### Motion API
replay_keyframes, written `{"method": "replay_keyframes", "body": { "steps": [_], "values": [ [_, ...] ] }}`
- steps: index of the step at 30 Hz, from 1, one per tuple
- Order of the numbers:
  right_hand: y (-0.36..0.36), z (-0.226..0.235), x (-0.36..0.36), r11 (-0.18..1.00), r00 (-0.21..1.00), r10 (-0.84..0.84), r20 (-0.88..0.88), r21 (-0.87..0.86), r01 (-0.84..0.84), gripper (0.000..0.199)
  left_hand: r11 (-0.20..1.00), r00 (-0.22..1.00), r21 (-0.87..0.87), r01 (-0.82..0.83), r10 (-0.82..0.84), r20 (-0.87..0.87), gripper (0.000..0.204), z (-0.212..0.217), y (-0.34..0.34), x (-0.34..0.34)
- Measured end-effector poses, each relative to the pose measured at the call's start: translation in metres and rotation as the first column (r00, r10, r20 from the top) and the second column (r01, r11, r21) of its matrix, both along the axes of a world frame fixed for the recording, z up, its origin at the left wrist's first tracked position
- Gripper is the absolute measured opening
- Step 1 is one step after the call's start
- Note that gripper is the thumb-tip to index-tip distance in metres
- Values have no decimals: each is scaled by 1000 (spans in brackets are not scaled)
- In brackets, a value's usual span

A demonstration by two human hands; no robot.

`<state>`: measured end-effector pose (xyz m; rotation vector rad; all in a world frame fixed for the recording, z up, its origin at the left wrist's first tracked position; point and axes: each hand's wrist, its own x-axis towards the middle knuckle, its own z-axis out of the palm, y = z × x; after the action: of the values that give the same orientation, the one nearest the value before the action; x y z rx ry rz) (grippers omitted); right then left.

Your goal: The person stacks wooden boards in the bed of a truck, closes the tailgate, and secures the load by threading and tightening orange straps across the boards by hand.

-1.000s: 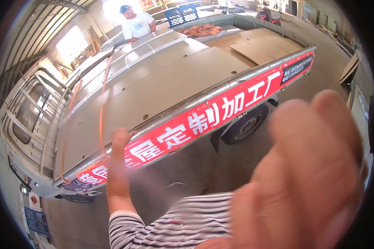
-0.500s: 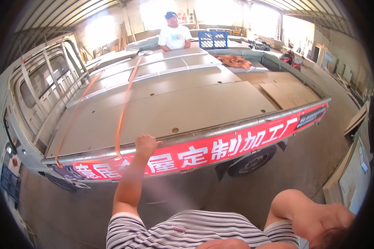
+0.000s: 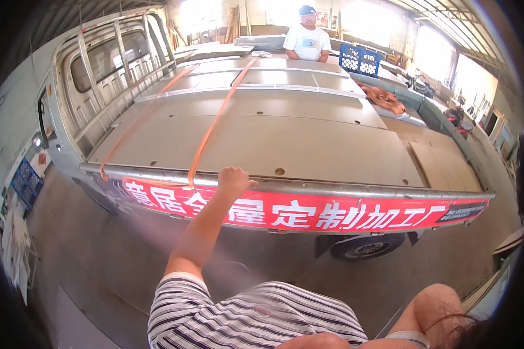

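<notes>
My left hand (image 3: 233, 179) is closed over the metal top rail (image 3: 337, 189) of a flatbed truck's side panel, its thumb sticking out to the right. Below the rail runs a red banner (image 3: 256, 210) with white lettering. Just beyond the hand lies a large flat grey-beige board (image 3: 308, 142) with small round holes, one of several on the truck bed. An orange strap (image 3: 209, 136) crosses the boards and comes down over the rail left of my hand. My right arm (image 3: 434, 311) is bent at the lower right; its hand cannot be seen.
Across the truck stands a person (image 3: 307, 41) in a white shirt and cap. A blue plastic crate (image 3: 359, 60) and a bundle of orange straps (image 3: 383, 98) are at the far right of the load. The cab guard frame (image 3: 93, 75) rises at left; a wheel (image 3: 367, 247) shows below.
The view has turned left, so the truck appears further right. My left hand stays on the rail. My right arm has sunk toward the lower edge, with less of it showing.
</notes>
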<state>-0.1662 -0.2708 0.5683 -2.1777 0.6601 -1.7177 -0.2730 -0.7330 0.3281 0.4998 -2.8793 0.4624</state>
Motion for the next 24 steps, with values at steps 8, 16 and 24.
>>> {"method": "replay_keyframes", "body": {
  "steps": [8, 16, 24],
  "values": [
    [-3, -19, -22, 994, 996, 87, -28, 70, -85, 61, 982, 936, 183, 47, 20, -350, 63, -1, -30, -17],
    [-3, -29, -51, 984, 991, 127, -34, 129, -122, 65, 862, 741, 507, -17, 351, -573, 32, -35, -24, -37],
    [-5, -33, -71, 977, 987, 158, -27, 146, -153, 70, 894, 713, 448, 3, 312, -628, 35, -40, -25, -53]
  ]
}}
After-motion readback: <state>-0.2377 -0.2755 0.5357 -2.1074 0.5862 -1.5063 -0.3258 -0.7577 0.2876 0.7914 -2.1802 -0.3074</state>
